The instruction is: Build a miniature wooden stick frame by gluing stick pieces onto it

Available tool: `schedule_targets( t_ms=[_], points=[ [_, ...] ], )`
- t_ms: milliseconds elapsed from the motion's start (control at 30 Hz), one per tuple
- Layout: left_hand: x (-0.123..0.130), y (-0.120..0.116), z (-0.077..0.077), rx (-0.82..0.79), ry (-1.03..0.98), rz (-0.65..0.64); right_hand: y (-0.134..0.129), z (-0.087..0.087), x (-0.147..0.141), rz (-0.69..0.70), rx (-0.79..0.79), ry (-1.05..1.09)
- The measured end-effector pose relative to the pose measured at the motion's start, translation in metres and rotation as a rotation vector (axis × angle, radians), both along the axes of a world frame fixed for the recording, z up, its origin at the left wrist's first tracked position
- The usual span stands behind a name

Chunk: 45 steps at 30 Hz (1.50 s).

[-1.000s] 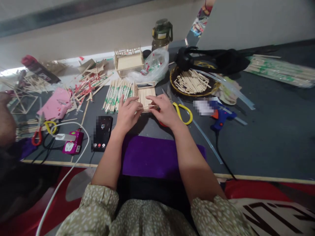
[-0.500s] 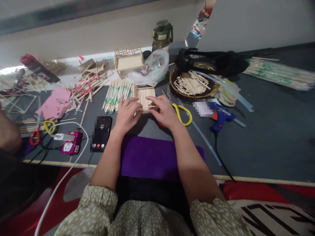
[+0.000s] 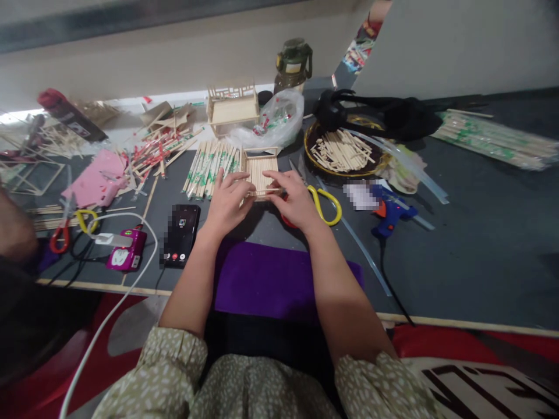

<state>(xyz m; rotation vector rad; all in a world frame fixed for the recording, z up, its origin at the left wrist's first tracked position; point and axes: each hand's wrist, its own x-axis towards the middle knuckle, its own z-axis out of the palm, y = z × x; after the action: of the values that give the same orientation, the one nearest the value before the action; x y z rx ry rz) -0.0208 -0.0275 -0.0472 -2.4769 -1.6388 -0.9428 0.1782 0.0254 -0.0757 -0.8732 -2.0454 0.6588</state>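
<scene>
A small slatted model [image 3: 262, 170] made of pale wooden sticks rests on the grey table in front of me. My left hand [image 3: 229, 201] is closed at its near left corner, thumb and fingers pinching the edge. At the near right corner my right hand [image 3: 293, 199] pinches the same model, index finger reaching over its rail. The fingertips partly hide the near side, so I cannot tell whether a separate stick is between them. Scissors with yellow and red handles [image 3: 329, 210] lie beside and partly under my right hand. Paper-wrapped chopsticks [image 3: 212, 169] lie left of the model.
A finished-looking stick model [image 3: 233, 110] stands behind, by a plastic bag [image 3: 283, 119]. A basket [image 3: 308, 157] of cut sticks and a blue glue gun [image 3: 391, 215] lie right. A phone [image 3: 183, 235], a purple socket block [image 3: 126, 250] and another person's arm [image 3: 15, 230] are left.
The view has shifted slightly, so things on the table appear a little further right. Both hands keep their hold at the model's near corners, with hardly any finger movement.
</scene>
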Motion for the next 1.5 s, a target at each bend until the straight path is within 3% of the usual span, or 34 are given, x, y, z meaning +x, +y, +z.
schedule_targets(
  t_ms=[300, 1500],
  points=[
    [0.0003, -0.0005, 0.0, 0.004, 0.001, -0.002, -0.0006, -0.0037, -0.003, -0.053, -0.032, 0.065],
    [-0.0012, -0.0002, -0.0016, 0.05, 0.0, -0.052, -0.0018, 0.0022, -0.0015, -0.037, -0.032, 0.046]
  ],
)
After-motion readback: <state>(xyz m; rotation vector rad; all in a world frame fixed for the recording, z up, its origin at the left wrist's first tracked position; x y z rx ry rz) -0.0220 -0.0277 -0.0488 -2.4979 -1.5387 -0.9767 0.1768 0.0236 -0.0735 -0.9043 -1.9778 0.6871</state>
